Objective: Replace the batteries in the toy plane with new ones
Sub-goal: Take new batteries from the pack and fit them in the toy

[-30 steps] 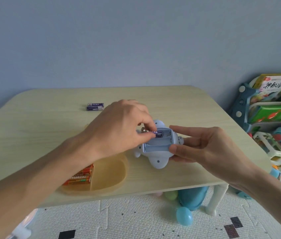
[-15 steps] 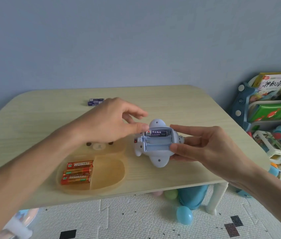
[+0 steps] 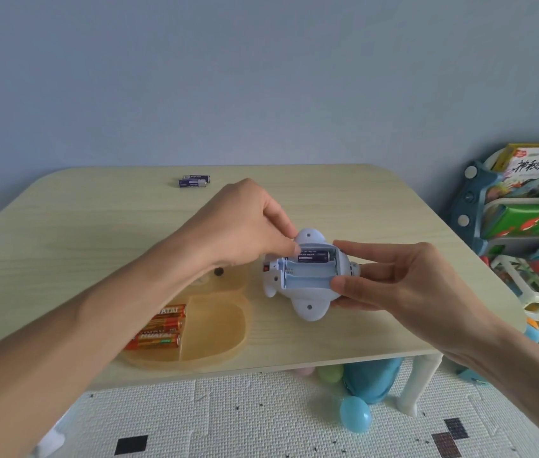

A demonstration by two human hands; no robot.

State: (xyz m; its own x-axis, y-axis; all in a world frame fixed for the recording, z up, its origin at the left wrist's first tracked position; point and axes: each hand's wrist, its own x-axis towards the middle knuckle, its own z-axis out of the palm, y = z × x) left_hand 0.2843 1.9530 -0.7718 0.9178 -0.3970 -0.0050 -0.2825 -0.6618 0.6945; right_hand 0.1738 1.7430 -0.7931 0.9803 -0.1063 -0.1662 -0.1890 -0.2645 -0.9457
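Plain pale blue-grey wall [image 3: 261,77] behind. Light wood-grain table [image 3: 360,200] with rounded corners, white leg [image 3: 418,388] at right. Floor is white textured foam mat [image 3: 228,418] with a few black squares. Blue-and-white kids' bookshelf [image 3: 479,206] at right, holding picture books [image 3: 536,166]. Soft, even light.

Both hands [image 3: 321,259] apparently pinching.

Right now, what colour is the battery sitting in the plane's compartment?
Dark purple with white print, on the battery in the plane; head view.
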